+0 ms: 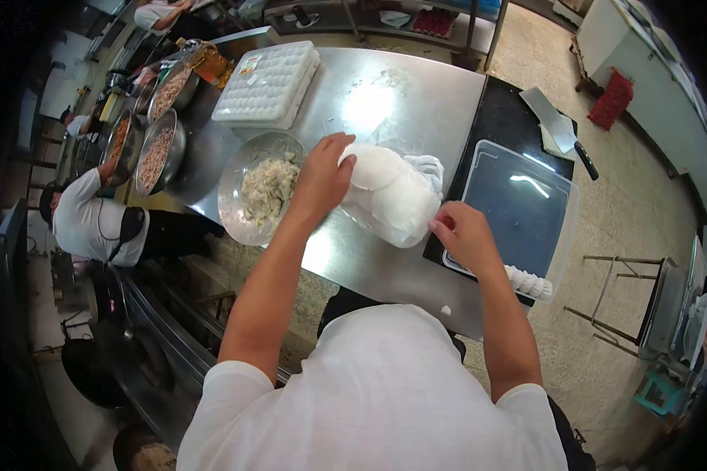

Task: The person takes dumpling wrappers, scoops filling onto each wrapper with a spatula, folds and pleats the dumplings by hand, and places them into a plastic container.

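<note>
A white bundle of dough (393,196), seemingly wrapped in thin plastic, lies on the steel table (424,86). My left hand (327,174) is at its left side, fingers apart, beside the steel bowl (232,192) of pale chopped filling (267,188). At the bundle's lower right edge is my right hand (459,229), with thumb and fingers close together; whatever they may pinch is too small to make out. Under my right forearm, a row of white pleated pieces (529,282) sits at the near edge of a clear plastic tray (518,196).
Stacked white egg-type trays (265,82) stand at the back left, near an oil bottle (206,61). Bowls of pinkish filling (157,157) are further left, beside a co-worker (94,216). A cleaver (554,125) lies at the back right. A metal stool (656,310) stands right.
</note>
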{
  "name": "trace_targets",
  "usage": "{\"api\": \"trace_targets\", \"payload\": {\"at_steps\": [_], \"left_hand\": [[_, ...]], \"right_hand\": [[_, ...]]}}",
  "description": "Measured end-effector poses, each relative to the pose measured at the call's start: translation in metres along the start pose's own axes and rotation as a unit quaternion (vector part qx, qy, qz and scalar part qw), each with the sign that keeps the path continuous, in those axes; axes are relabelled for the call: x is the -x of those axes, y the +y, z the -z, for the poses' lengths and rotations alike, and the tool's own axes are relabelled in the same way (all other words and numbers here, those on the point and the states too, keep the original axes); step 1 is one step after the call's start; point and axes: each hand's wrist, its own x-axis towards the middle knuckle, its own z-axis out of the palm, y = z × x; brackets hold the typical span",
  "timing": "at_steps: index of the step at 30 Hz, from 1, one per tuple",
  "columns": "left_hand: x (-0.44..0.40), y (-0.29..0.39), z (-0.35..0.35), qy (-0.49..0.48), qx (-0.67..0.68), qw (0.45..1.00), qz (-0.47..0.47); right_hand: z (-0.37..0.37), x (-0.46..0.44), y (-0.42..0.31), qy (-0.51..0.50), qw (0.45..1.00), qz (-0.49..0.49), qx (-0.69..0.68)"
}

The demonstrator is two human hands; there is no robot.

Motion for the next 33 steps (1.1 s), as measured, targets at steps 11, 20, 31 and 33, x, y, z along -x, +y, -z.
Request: {"api": "trace_targets", "payload": {"at_steps": [11,20,31,33], "left_hand": [[0.088,0.031,0.025,-0.039,0.148,0.988,-0.017],[0.143,-0.003,0.036,-0.141,0.469,0.856,0.164],[0.187,-0.035,0.073,-0.004,0.786,0.454,0.420],[0.204,-0.058,0.075,0.021,0.792,0.472,0.386]], "right_hand": [[-0.028,-0.025,-0.002,-0.015,0.998,-0.015,0.054],[0.000,0.000,0.022,0.286,0.917,-0.071,-0.269],[-0.138,-0.048,-0.146,0.066,0.935,0.299,0.179],[-0.170,-0.074,-0.123,0.041,0.910,0.305,0.279]]}}
